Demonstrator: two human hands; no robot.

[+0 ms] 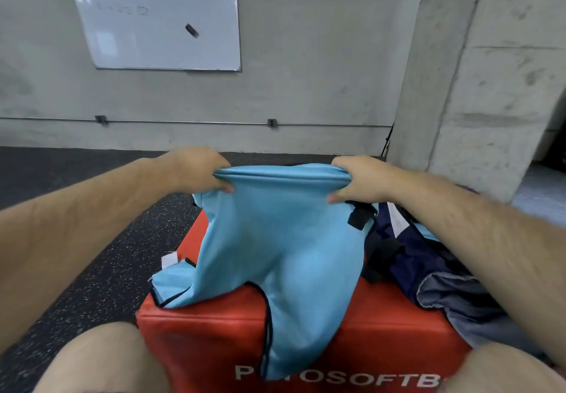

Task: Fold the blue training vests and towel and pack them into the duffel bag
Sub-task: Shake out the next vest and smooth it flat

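Observation:
A light blue training vest [275, 254] with black trim hangs in front of me, held up by its top edge. My left hand [202, 172] grips the left end of that edge and my right hand [358, 178] grips the right end. The vest's lower part drapes over a red soft box [382, 316], spilling down the box's front face. A navy duffel bag [410, 254] with black straps lies on the box under my right forearm. A grey-blue cloth [459, 297], possibly the towel, lies crumpled at the box's right edge.
Black speckled rubber floor [107, 239] spreads to the left of the box. A concrete wall with a whiteboard [159, 15] stands ahead, and a concrete pillar [477, 86] rises at the right. My bare knees show at the bottom edge.

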